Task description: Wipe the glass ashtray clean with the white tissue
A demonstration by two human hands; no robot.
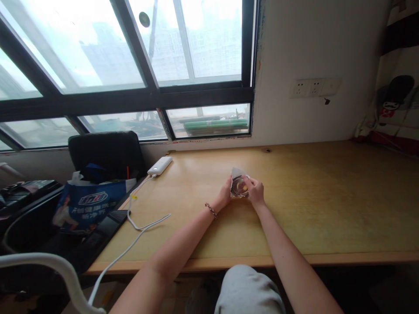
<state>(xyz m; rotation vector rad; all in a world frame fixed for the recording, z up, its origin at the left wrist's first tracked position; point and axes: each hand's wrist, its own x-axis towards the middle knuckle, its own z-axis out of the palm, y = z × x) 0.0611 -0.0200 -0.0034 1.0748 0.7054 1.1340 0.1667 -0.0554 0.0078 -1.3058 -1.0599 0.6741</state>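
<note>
Above the middle of the table, a small round, clear, shiny object (240,188), like a glass dish, is held between both of my hands. White paper (238,172) sticks up at its far side, and I cannot tell whether it wraps the object. My left hand (225,192) grips the left side, its fingers mostly hidden behind. On the right side, my right hand (256,191) is closed with the thumb laid over the rim. A beaded bracelet (211,210) circles my left wrist.
A white power bank (160,166) with a white cable (140,227) lies at the left of the wooden table (327,196). Left of the table stand a black chair (106,150) and a blue printed bag (88,203). A white curved tube (49,260) crosses the lower left.
</note>
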